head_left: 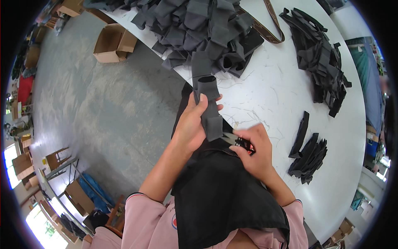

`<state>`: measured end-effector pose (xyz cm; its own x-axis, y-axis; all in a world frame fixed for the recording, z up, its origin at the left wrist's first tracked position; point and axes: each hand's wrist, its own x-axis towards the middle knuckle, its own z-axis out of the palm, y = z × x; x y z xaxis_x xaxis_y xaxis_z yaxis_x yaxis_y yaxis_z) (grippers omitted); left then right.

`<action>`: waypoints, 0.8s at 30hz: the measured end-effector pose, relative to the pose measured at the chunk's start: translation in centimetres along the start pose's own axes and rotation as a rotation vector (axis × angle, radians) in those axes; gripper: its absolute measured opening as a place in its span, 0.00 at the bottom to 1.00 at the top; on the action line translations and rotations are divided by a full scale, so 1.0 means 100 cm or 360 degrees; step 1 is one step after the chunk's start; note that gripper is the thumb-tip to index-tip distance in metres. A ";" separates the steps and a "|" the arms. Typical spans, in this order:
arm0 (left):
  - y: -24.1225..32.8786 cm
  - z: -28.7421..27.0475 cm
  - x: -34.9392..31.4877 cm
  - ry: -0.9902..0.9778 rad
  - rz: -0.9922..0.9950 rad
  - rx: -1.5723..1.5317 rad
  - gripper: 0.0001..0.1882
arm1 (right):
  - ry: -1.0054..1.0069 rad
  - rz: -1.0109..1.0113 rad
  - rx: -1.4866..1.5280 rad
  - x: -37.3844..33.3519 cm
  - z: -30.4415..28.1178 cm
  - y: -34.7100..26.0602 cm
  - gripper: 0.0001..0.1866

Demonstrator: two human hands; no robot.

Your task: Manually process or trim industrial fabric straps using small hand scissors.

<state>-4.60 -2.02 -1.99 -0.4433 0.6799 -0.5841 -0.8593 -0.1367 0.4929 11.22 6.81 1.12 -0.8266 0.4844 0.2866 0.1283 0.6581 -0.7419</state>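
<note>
My left hand (191,122) grips a dark grey fabric strip (214,126) with folded, looped sections, thumb on top and fingertips showing at its right edge. The strip's upper end reaches the edge of a big heap of similar grey fabric pieces (195,25). In my right hand (258,145) is a pair of small thread snips (244,144) with dark handles and a bit of red. Their pointed blades are at the lower end of the strip; whether they touch it I cannot tell. A black apron (224,186) covers my lap below.
The white table (265,91) is strewn with loose thread ends. To the right lie a long pile of dark strips (319,62) and a smaller bundle (309,159). A brown patterned strap (265,33) lies beside the heap. On the floor at left stands an open cardboard box (114,43).
</note>
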 end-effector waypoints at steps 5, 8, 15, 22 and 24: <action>-0.001 0.008 -0.005 -0.0339 -0.0043 0.0001 0.21 | -0.0357 0.0701 0.0616 0.033 0.014 0.010 0.21; 0.001 0.007 -0.005 -0.0222 -0.0002 0.0107 0.19 | -0.0303 0.0461 0.0449 0.016 0.019 0.013 0.16; 0.001 0.013 0.001 -0.0014 0.0045 0.0136 0.18 | -0.0147 -0.0533 -0.0112 -0.016 0.034 0.012 0.13; -0.001 0.017 -0.001 -0.0025 0.0192 0.0325 0.21 | -0.0112 0.0287 0.0405 -0.012 0.010 -0.010 0.18; -0.001 0.017 -0.002 -0.0018 0.0203 0.0349 0.21 | -0.0008 0.0213 0.0155 -0.009 0.004 -0.004 0.18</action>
<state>-3.98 -0.89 -0.79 -0.5407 0.6753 -0.5016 -0.7201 -0.0634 0.6910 11.75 5.92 0.91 -0.8083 0.5612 0.1784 0.1842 0.5287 -0.8286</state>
